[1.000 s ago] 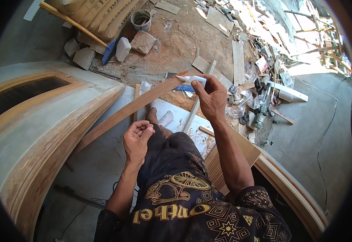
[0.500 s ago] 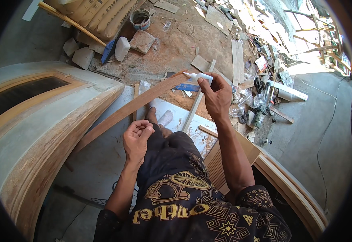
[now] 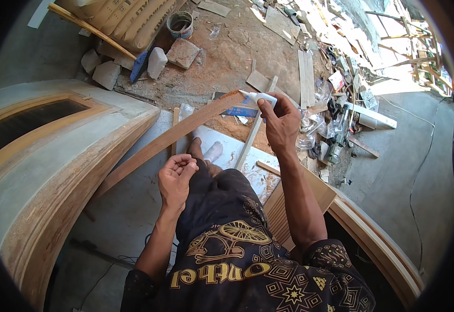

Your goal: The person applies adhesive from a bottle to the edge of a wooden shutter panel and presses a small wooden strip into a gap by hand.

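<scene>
My right hand (image 3: 283,124) grips a small white squeeze glue bottle (image 3: 264,98), held nearly level. Its narrow nozzle points left and meets, or almost meets, the far end of a long brown wooden strip (image 3: 172,133). Around that tip the wood looks darker and wet. The strip slants from the lower left, beside the curved wooden edge, up toward the bottle. My left hand (image 3: 176,179) is held up just below the strip, with fingers curled and thumb against the index finger. Whatever that pinch may hold is too small to make out.
On the left stands a curved pale piece (image 3: 71,140) with wooden edging. Stacked sacks (image 3: 133,23), a bucket (image 3: 180,25) and a blue broom (image 3: 139,66) are at the back left. Scrap and plastic litter (image 3: 336,114) lie right; wooden boards (image 3: 378,244) are by my right elbow.
The bottle has shifted slightly right along with my right hand. The darker wet patch at the strip's far end looks a little larger. My left hand has barely moved.
</scene>
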Tool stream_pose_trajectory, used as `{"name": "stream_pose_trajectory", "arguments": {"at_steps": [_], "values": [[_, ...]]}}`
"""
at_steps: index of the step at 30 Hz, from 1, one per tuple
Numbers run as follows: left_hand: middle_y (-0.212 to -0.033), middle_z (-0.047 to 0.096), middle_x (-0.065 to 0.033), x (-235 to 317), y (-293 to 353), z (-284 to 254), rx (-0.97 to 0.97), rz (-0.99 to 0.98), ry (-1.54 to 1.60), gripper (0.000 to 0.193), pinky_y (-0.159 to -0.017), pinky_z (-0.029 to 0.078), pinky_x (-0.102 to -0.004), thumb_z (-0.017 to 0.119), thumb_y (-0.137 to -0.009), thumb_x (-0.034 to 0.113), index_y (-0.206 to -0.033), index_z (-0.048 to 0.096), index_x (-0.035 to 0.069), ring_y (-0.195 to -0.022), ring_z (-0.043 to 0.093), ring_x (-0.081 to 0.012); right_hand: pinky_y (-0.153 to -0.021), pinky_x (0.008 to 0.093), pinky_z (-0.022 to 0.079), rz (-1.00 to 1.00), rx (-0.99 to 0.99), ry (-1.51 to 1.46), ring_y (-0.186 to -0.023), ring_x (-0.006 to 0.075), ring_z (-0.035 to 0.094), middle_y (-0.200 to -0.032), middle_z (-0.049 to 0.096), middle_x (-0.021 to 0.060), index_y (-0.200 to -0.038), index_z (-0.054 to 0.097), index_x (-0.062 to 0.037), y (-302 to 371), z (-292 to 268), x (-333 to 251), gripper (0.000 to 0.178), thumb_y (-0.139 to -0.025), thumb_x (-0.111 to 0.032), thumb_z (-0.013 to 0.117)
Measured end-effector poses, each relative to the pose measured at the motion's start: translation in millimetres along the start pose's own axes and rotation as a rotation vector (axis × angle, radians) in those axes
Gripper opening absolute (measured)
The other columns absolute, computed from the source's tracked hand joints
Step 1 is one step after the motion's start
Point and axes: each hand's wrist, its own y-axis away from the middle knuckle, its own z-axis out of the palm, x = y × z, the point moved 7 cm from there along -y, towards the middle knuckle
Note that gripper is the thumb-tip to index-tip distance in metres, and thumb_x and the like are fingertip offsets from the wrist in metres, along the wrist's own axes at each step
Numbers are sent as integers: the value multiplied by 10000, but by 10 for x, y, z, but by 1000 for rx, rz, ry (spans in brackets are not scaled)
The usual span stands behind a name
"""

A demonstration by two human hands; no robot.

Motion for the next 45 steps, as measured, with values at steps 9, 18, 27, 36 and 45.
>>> {"name": "stream_pose_trajectory", "arguments": {"at_steps": [9,18,27,36,45], "values": [[-1014,706,-119,-11,-5,-1,-3,2,-3,272,-862,573,-269,731,-930,43,-1157,635,-71,-899,688,-149,-566,228,408,-38,-11,22,-627,34,524,-720,641,-23,-1080,740,12,-16,46,26,265,-926,-201,780],[-1013,710,-115,-12,-11,-26,3,5,-5,266,-855,572,-265,733,-933,47,-1157,641,-64,-894,693,-147,-574,230,424,-11,-13,20,-638,35,540,-742,661,-19,-1085,734,21,-18,19,-27,262,-931,-186,779],[-1012,712,-115,-35,-15,-27,17,9,3,265,-851,574,-267,730,-935,40,-1160,640,-67,-887,696,-149,-636,232,477,-27,-106,-7,-706,55,605,-818,714,19,-1099,724,19,75,224,-85,245,-936,-159,759],[-1006,708,-115,-77,35,-18,9,11,10,261,-854,576,-266,725,-934,33,-1158,639,-69,-889,695,-148,-655,246,499,-64,-132,36,-713,68,621,-849,722,36,-1114,720,24,154,303,-88,252,-946,-162,749],[-1015,701,-115,208,44,262,-92,65,-72,261,-872,579,-277,740,-908,-12,-1145,641,-62,-897,694,-157,-688,266,549,146,-17,-563,-762,113,657,-916,718,61,-1176,680,19,199,-324,139,298,-951,-158,761]]}}
